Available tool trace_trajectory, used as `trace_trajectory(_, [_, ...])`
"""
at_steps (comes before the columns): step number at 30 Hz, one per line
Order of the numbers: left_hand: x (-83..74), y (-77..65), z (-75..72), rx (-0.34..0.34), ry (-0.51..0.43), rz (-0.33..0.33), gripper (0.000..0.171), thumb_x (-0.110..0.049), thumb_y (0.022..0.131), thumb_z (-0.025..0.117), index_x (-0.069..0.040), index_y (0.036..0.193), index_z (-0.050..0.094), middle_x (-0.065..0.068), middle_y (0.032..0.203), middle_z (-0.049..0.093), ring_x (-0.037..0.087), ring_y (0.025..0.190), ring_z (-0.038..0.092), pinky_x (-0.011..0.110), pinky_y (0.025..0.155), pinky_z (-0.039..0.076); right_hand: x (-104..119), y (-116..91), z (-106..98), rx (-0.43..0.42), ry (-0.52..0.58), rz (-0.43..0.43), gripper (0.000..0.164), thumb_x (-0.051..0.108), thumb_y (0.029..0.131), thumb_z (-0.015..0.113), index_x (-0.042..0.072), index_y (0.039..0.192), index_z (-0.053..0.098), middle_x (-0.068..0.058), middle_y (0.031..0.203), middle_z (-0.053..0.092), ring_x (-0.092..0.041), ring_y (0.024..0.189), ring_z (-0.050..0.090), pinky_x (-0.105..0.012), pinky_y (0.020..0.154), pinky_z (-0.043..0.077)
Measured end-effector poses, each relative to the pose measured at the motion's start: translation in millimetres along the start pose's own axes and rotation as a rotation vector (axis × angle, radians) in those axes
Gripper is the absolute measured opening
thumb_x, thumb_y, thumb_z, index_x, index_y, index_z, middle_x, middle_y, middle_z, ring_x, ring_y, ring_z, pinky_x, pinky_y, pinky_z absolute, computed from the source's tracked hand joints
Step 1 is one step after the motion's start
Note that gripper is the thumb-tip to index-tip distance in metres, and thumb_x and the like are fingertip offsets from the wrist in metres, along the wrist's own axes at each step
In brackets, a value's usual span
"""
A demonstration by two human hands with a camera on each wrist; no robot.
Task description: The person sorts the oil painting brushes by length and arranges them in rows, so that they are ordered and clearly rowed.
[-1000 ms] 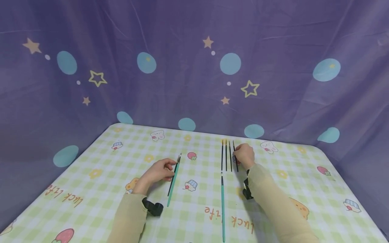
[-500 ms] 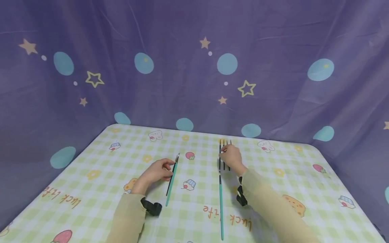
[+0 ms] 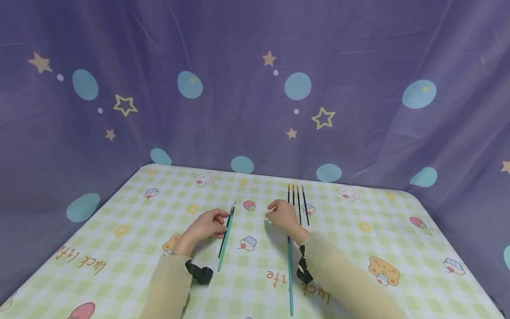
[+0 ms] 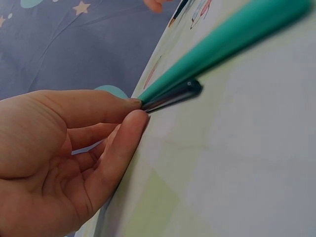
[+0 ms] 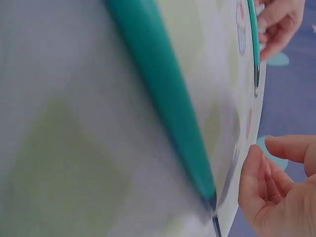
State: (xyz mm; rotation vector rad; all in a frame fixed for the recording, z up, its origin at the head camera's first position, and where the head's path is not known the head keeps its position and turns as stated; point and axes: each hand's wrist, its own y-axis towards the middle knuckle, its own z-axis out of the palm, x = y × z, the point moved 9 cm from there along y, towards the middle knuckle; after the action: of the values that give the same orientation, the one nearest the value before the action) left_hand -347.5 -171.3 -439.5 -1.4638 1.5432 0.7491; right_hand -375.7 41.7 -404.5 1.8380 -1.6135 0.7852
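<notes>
My left hand (image 3: 207,223) pinches a teal-handled paintbrush (image 3: 225,246) and a thinner black paintbrush (image 3: 220,251) side by side, tilted over the left-middle of the table. In the left wrist view, thumb and finger meet at the teal handle (image 4: 212,54) and the black handle end (image 4: 173,95). My right hand (image 3: 283,215) holds nothing; its thumb and fingers are loosely bent and apart, as the right wrist view also shows. It hovers just left of several black paintbrushes (image 3: 306,206) lying in a row, overlapping the lower part of some. Another teal paintbrush (image 3: 290,279) lies below it.
A green-checked tablecloth (image 3: 342,248) with cartoon prints covers the table. A purple curtain (image 3: 223,124) hangs right behind the far edge and at both sides. Black wrist cameras are strapped at both sleeves.
My right hand has moved left, from the rightmost black paintbrush across the row to its left side. My left hand keeps its pinch on the two paintbrushes in the same place.
</notes>
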Motion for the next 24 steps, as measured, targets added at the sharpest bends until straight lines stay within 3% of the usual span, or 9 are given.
trace_trajectory(12, [3.5, 0.3, 0.2, 0.005, -0.021, -0.001, 0.040, 0.002, 0.080, 0.061, 0.002, 0.120, 0.052, 0.009, 0.084, 0.046, 0.015, 0.061, 0.053, 0.028, 0.057, 0.054, 29.8, -25.8, 55.5, 0.146, 0.053, -0.041, 0.024, 0.012, 0.076, 0.070, 0.002, 0.095, 0.060, -0.002, 0.071, 0.060, -0.010, 0.049, 0.056, -0.022, 0.047, 0.045])
trace_trajectory(16, [2.8, 1.0, 1.5, 0.009, -0.022, 0.001, 0.041, 0.002, 0.080, 0.061, 0.003, 0.120, 0.052, 0.010, 0.084, 0.047, 0.015, 0.061, 0.053, 0.029, 0.057, 0.054, 40.8, -30.7, 63.2, 0.166, 0.056, -0.064, 0.026, 0.013, 0.075, 0.071, 0.002, 0.097, 0.060, -0.003, 0.071, 0.061, -0.012, 0.050, 0.059, -0.023, 0.048, 0.047])
trace_trajectory(24, [1.8, 2.9, 0.4, 0.023, -0.008, 0.016, 0.041, 0.002, 0.079, 0.061, 0.003, 0.119, 0.052, 0.010, 0.084, 0.047, 0.015, 0.061, 0.054, 0.028, 0.057, 0.054, 51.7, -34.5, 77.7, 0.212, 0.037, -0.017, 0.028, 0.016, 0.075, 0.073, 0.005, 0.096, 0.058, -0.001, 0.064, 0.061, -0.013, 0.048, 0.058, -0.022, 0.048, 0.045])
